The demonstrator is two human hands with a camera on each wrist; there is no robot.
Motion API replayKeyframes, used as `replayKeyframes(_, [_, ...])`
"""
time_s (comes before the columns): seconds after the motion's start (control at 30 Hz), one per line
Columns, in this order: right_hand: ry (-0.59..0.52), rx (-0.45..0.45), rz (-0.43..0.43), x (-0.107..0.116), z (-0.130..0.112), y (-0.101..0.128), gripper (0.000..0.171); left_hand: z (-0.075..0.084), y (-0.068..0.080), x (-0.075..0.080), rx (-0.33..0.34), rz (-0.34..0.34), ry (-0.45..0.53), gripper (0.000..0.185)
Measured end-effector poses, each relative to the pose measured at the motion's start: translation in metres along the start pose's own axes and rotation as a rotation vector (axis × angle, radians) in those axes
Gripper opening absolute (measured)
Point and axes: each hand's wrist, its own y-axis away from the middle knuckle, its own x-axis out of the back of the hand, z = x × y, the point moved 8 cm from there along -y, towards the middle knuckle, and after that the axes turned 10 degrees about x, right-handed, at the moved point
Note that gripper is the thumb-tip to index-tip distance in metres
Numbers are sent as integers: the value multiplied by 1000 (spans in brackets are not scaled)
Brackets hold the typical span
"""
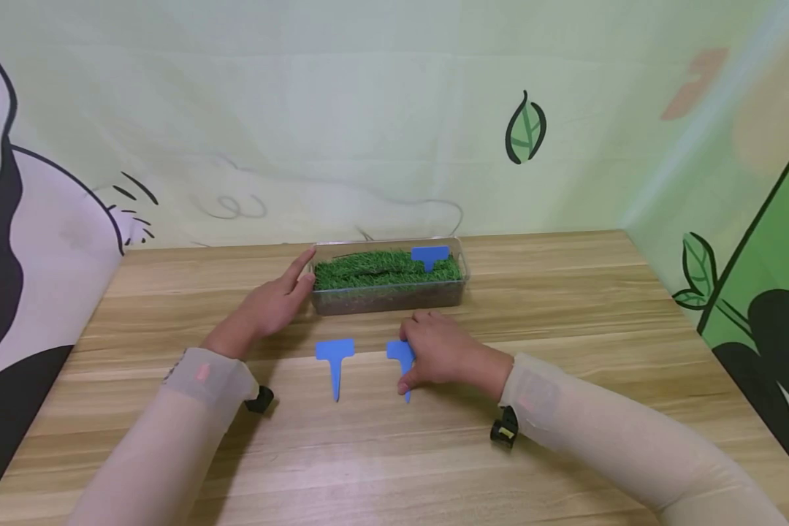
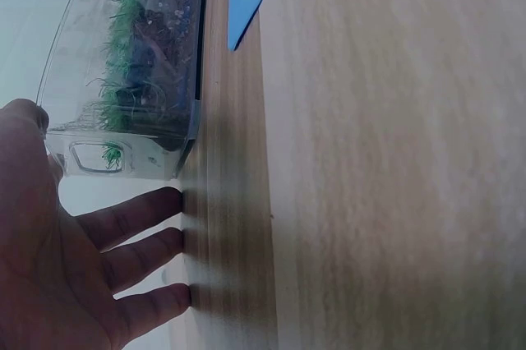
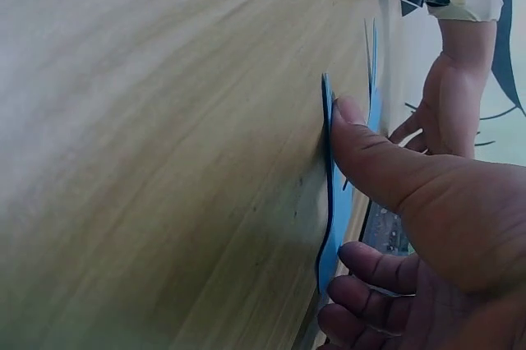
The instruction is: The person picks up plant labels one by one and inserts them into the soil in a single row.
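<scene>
Sheer beige sleeves [image 1: 210, 380], black wrist-mounted cameras [image 1: 503, 429], bare hands.

I am looking from the head camera forward and down over the wooden table [image 1: 565, 292], from some distance, with the grass box [image 1: 388, 281] in the upper middle of the frame. The left wrist camera is sitting very near the tabletop, rolled sideways, and is showing the same box [image 2: 131, 62] at upper left. The right wrist camera is also lying close and rolled, sharing the blue marker [image 3: 333, 227] [image 1: 401, 358] with the head view.
</scene>
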Motion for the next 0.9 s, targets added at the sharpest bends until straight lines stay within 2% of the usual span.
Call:
replayKeyframes(0.37, [-10, -25, 5, 0, 4, -1, 80, -1, -2, -1, -3, 5, 2, 60])
replayKeyframes(0.67, [-141, -8, 35, -2, 3, 1, 84, 1, -1, -1, 7, 4, -2, 60])
replayKeyframes(0.9, [-237, -12, 51, -7, 7, 1, 67, 1, -1, -1, 9, 1, 1, 60])
